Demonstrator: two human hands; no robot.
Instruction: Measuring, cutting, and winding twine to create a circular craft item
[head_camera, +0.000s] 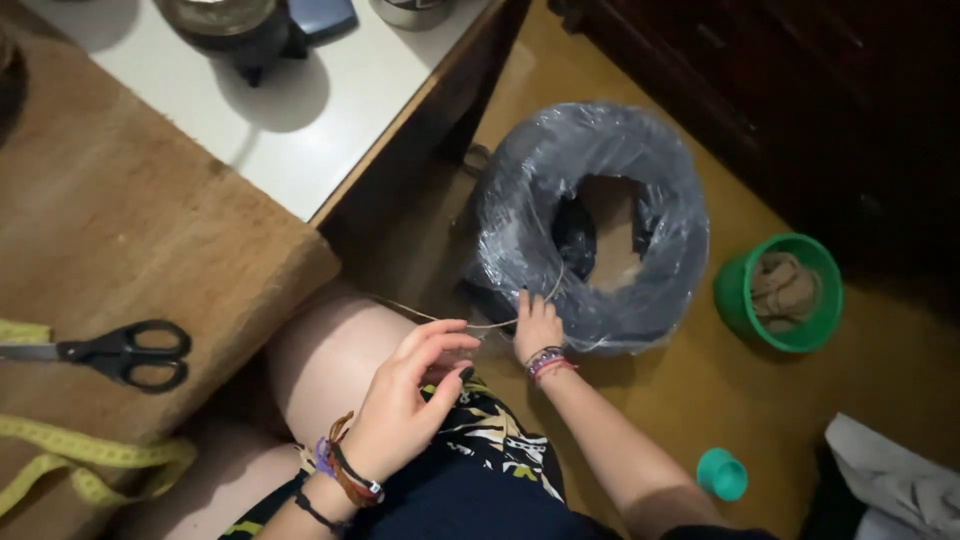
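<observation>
Over my knee, my left hand (405, 405) pinches the thin wire (440, 320) between loosely curled fingers, keeping it taut. Just beyond, my right hand (537, 328) lies with spread fingers on the near rim of the plastic-wrapped wire coil (590, 220) on the floor, steadying it where the strand comes off. Scissors (125, 352) and a yellow tape measure (90, 465) lie left on the brown counter (130, 210). A green bucket (780, 292) stands right of the coil, and a teal cap (722, 473) lies nearer, both apart.
</observation>
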